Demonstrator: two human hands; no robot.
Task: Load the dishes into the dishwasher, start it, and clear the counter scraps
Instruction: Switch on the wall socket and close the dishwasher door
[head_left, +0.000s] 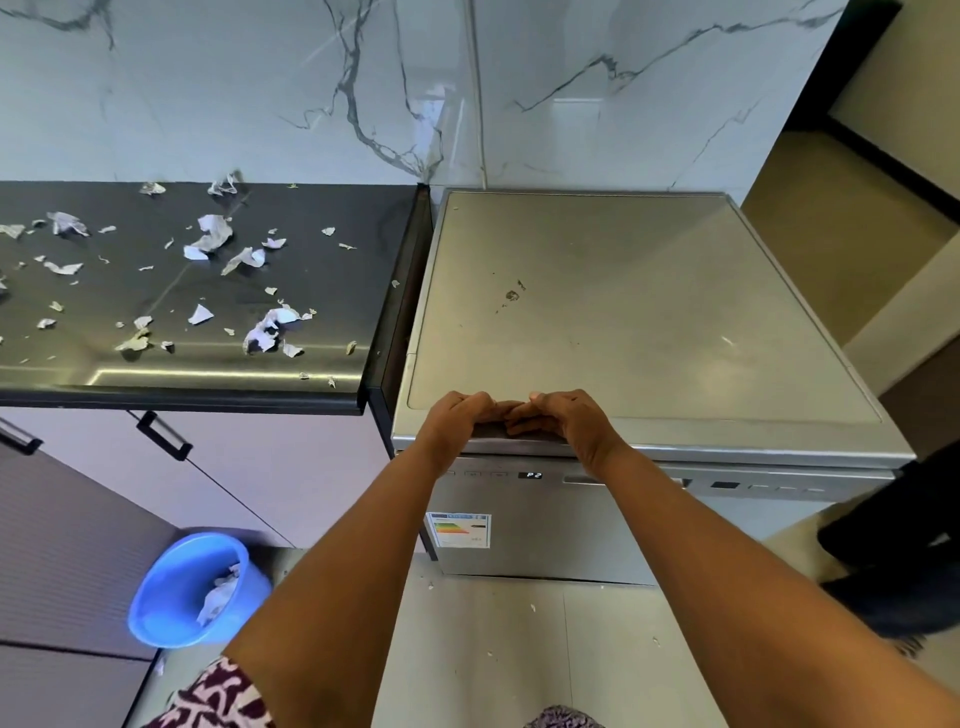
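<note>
Lower left: blue bin (156, 597) on the floor, crumpled paper inside. Centre: left hand (457, 415) and right hand (566, 423) side by side, fingertips meeting, fingers of both curled over the front top edge of the dishwasher (623, 312). Door closed; display (533, 475) reads P2. Upper left: dark desk (311, 218) just beside the dishwasher, strewn with torn paper scraps (213, 234). Marble wall (208, 78) behind.
</note>
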